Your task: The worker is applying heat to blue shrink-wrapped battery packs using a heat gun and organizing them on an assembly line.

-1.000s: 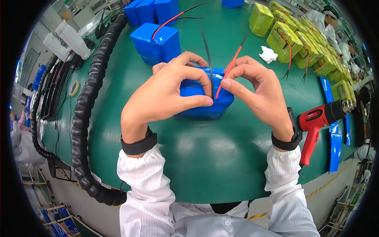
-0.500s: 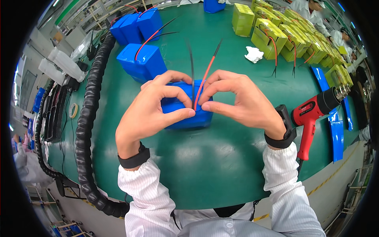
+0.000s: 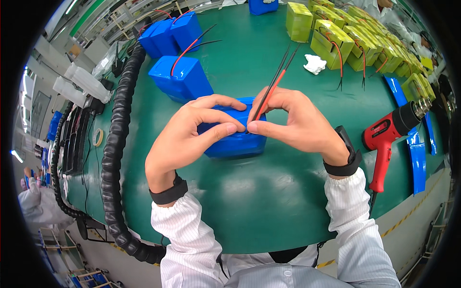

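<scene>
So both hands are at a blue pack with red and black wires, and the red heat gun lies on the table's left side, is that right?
No: the head view shows the red heat gun on the right side of the table. The left hand and right hand are indeed at a blue pack with red and black wires.

Across the lower centre of the frame the green tabletop (image 3: 269,211) gives free room below the left hand (image 3: 185,132) and right hand (image 3: 293,122). Another lane runs at upper centre, between blue packs (image 3: 175,79) and yellow-green packs (image 3: 331,45), with a crumpled white scrap (image 3: 314,64) beside the latter. Slanting wires (image 3: 272,88) obstruct mid-frame; a ribbed black hose (image 3: 113,163) bars the left, a red heat gun (image 3: 383,161) the right.
</scene>
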Demonstrator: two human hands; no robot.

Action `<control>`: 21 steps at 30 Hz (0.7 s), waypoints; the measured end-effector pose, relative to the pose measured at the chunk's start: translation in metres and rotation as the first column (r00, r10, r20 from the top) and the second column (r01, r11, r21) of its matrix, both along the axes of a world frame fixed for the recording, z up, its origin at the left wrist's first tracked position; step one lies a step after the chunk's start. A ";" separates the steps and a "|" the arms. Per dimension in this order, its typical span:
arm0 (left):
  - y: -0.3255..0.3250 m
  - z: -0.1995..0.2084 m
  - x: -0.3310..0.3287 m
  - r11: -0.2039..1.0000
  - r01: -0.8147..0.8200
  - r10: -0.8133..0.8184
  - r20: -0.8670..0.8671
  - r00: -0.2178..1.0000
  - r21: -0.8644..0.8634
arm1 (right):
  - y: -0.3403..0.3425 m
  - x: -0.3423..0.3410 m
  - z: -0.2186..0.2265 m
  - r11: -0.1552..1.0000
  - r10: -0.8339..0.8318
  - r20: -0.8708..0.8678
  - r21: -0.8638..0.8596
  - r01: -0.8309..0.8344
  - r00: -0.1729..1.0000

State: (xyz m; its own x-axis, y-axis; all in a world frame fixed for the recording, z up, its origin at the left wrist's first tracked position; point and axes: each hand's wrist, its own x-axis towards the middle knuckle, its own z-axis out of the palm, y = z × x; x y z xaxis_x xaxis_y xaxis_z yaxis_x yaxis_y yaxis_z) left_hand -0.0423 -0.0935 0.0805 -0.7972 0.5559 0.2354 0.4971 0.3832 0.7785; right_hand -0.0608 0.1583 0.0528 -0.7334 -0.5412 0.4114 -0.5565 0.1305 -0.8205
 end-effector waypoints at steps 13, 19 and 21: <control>0.005 0.000 0.003 0.990 -0.069 0.056 -0.104 0.993 -0.120 | 0.004 -0.002 0.004 0.997 0.076 0.274 -0.021 -0.073 0.959; 0.009 -0.001 0.000 0.989 -0.062 0.041 -0.155 0.987 -0.137 | 0.008 -0.007 -0.001 0.984 0.170 0.220 -0.088 -0.154 0.961; 0.010 -0.001 0.003 0.990 -0.076 0.061 -0.122 0.991 -0.123 | 0.007 -0.008 -0.005 0.986 0.162 0.165 -0.068 -0.152 0.973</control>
State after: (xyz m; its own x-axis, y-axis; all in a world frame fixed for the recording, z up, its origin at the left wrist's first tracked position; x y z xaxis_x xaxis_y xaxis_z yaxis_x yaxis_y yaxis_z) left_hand -0.0390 -0.0838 0.0791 -0.8052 0.5326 0.2609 0.5517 0.5111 0.6591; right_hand -0.0689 0.1657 0.0481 -0.7026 -0.6353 0.3205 -0.4184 0.0045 -0.9082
